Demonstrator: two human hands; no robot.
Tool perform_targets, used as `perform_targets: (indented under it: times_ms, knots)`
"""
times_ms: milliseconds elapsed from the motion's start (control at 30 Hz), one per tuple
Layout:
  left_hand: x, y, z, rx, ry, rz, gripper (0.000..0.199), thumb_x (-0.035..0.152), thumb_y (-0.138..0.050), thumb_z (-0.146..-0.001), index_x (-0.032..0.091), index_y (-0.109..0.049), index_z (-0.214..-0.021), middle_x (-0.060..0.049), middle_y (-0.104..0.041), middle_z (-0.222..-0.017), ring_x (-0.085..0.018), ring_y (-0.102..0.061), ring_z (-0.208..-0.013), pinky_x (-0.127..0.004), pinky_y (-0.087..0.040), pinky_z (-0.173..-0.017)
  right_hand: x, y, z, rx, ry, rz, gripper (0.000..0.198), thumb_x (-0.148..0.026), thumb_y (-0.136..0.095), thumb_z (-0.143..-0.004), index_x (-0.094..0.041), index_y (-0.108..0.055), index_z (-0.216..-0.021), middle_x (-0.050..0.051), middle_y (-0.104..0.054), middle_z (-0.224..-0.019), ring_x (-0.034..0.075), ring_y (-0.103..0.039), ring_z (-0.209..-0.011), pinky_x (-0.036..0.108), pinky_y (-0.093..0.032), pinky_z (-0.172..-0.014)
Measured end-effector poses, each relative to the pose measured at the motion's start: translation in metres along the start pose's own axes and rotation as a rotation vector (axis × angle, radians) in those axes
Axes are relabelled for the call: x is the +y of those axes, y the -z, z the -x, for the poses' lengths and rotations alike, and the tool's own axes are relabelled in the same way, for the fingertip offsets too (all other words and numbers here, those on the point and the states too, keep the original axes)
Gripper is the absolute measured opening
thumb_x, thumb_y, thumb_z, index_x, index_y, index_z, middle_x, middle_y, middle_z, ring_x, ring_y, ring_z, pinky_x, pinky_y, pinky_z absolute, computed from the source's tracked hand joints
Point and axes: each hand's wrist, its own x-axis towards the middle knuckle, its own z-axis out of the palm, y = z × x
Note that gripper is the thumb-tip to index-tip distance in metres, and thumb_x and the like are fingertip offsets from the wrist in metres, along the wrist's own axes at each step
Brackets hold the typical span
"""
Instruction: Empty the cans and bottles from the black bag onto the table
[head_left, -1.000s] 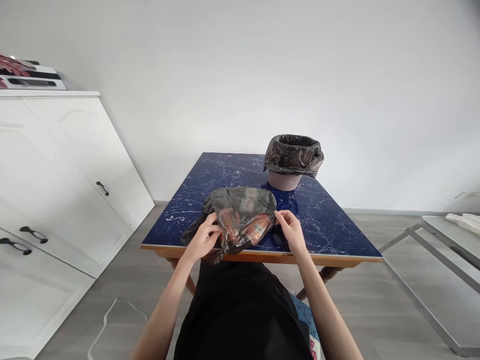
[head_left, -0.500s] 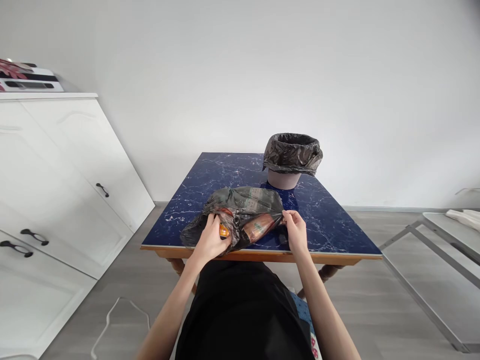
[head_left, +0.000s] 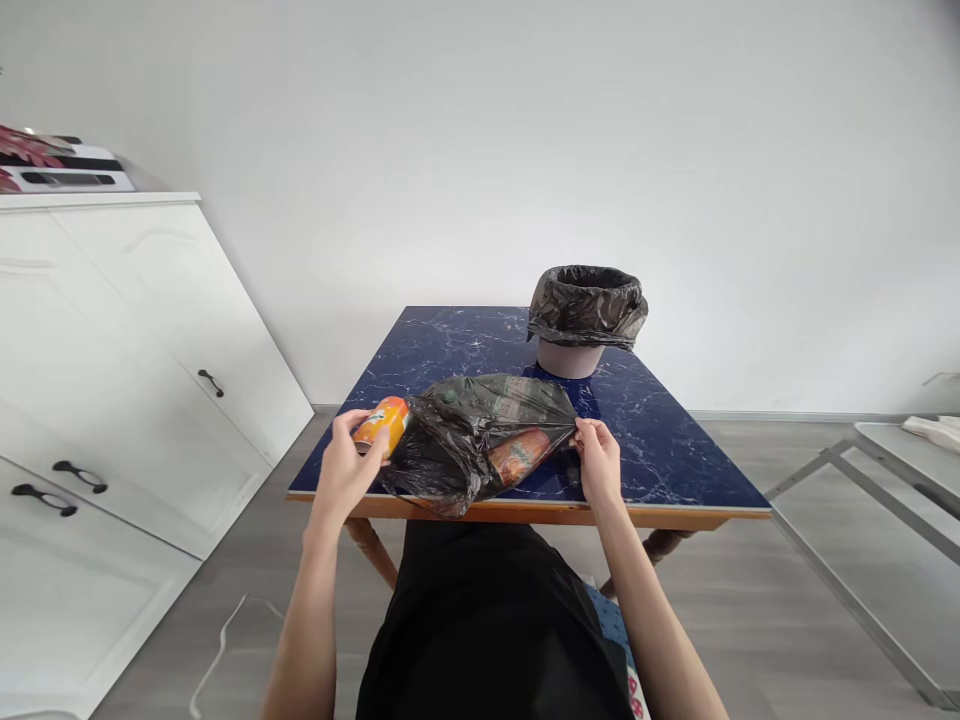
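Our left hand [head_left: 345, 470] curls its fingers around an orange can [head_left: 381, 424], gripping it just above the near left corner of the table [head_left: 675, 470], with the can tilted and its top pointing toward the black plastic bag [head_left: 465, 445]. The can sits just beside the bag's left side, apparently clear of it, though we cannot tell whether the two touch. Our right hand [head_left: 598, 462] pinches the right edge of the bag between thumb and fingertips, holding the thin film taut near the table's near edge. The bag lies slumped along that near edge, between our two hands, and its plastic is sheer enough to show an orange-brown bottle or can [head_left: 520, 452] lying on its side inside, toward the right, and some greenish packaging [head_left: 517, 392] higher up; what else it holds we cannot make out. Farther back, toward the far right part of the table, stands a small waste bin [head_left: 571, 358] with a black liner [head_left: 587, 303] folded over its rim, well apart from the bag. The table top is dark blue with white marbling and a wooden border. To the left of the table stands a white cabinet [head_left: 112, 380] with dark handles, and a metal frame [head_left: 862, 520] shows at the right.
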Motion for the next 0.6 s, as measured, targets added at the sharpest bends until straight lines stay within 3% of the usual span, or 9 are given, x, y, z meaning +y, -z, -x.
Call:
perform_targets:
  times_ms: [67,133,267,333,467,600]
  knots:
    - [0.0,0.006,-0.002,0.08,0.038,0.02,0.041,0.056,-0.056,-0.101,0.023,-0.048,-0.126,-0.016,-0.071,-0.138,-0.024,-0.08,-0.086,-0.035,-0.063,-0.065,0.001,0.0,-0.001,-0.005,-0.004,-0.006,0.025,-0.04,-0.072,-0.105,-0.016,-0.068,-0.098,-0.002,-0.066,-0.087,0.012,-0.063,-0.071,0.027,-0.057,-0.067]
    - [0.0,0.009,-0.005,0.168,0.057,0.014,0.041,0.057,-0.055,-0.101,0.024,-0.044,-0.122,-0.015,-0.074,-0.132,-0.023,-0.079,-0.079,-0.036,-0.062,-0.066,0.001,0.0,-0.001,-0.008,-0.007,-0.008,0.025,-0.04,-0.072,-0.105,-0.016,-0.068,-0.098,-0.002,-0.066,-0.087,0.012,-0.063,-0.072,0.027,-0.057,-0.068]
    - [0.003,0.01,-0.017,0.338,0.043,-0.05,0.053,0.053,-0.071,-0.091,0.027,-0.037,-0.122,-0.013,-0.076,-0.131,-0.032,-0.078,-0.111,-0.045,-0.061,-0.094,0.002,0.0,-0.002,-0.014,-0.017,-0.002,0.025,-0.041,-0.071,-0.105,-0.016,-0.068,-0.099,-0.001,-0.067,-0.089,0.012,-0.064,-0.073,0.028,-0.058,-0.069]
    - [0.004,0.011,-0.025,0.381,0.037,-0.085,0.06,0.05,-0.078,-0.085,0.028,-0.036,-0.121,-0.011,-0.076,-0.132,-0.036,-0.075,-0.12,-0.049,-0.058,-0.1,0.003,0.0,-0.002,-0.016,-0.02,0.005,0.025,-0.041,-0.071,-0.105,-0.016,-0.068,-0.1,-0.001,-0.067,-0.09,0.012,-0.064,-0.074,0.028,-0.058,-0.069]
    - [0.002,0.015,-0.042,0.371,0.026,-0.204,0.069,0.049,-0.084,-0.079,0.029,-0.037,-0.125,-0.01,-0.075,-0.135,-0.038,-0.074,-0.123,-0.048,-0.059,-0.098,0.002,0.0,-0.002,-0.02,-0.027,0.026,0.025,-0.041,-0.071,-0.105,-0.016,-0.069,-0.101,0.0,-0.068,-0.091,0.013,-0.065,-0.075,0.029,-0.058,-0.07]
    - [0.002,0.019,-0.058,0.236,0.069,-0.39,0.075,0.049,-0.084,-0.08,0.027,-0.037,-0.134,-0.013,-0.073,-0.138,-0.039,-0.075,-0.12,-0.047,-0.061,-0.092,0.0,-0.002,-0.001,-0.027,-0.031,0.046,0.027,-0.043,-0.071,-0.105,-0.016,-0.069,-0.101,0.0,-0.068,-0.091,0.013,-0.064,-0.075,0.029,-0.058,-0.071]
